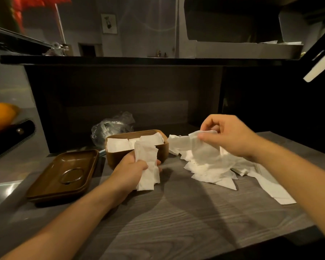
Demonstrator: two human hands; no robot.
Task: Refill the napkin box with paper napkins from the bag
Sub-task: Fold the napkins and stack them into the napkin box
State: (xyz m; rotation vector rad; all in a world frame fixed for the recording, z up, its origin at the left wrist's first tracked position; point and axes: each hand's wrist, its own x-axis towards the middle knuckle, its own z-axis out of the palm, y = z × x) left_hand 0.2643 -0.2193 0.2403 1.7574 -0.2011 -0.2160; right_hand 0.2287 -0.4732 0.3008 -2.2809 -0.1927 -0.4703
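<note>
Left hand [132, 166] grips a bundle [146, 166] of folded napkins upright, fingers curled round its middle, just near of the box [137, 149]. I hold it there, I think, so the sheets stay squared and close to the opening until the next one joins them. Right hand [227, 136] is raised over the pile [212, 166], thumb and fingertips pinching the top edge of one napkin [193, 145], which hangs down and touches the loose sheets below. Lifting it by the edge lets it fall open so I can part it from the rest.

Brown and open-topped, the box stands at the far middle of the table [176, 222], with white napkins already lying flat inside, up near the rim. It looks partly filled at least; how deep the stack goes I cannot tell. Its lid [64, 175] lies upside down to the left, out of the way, a ring-shaped slot showing in its middle. Behind the box sits the crumpled clear bag [113, 126], apparently emptied, since the napkins are spread on the table to the right of the box.

Next, I judge, the pinched napkin needs folding or straightening to match the bundle, then the lot goes into the box. Thin paper tears and creases easily, so a light pull is wise.
</note>
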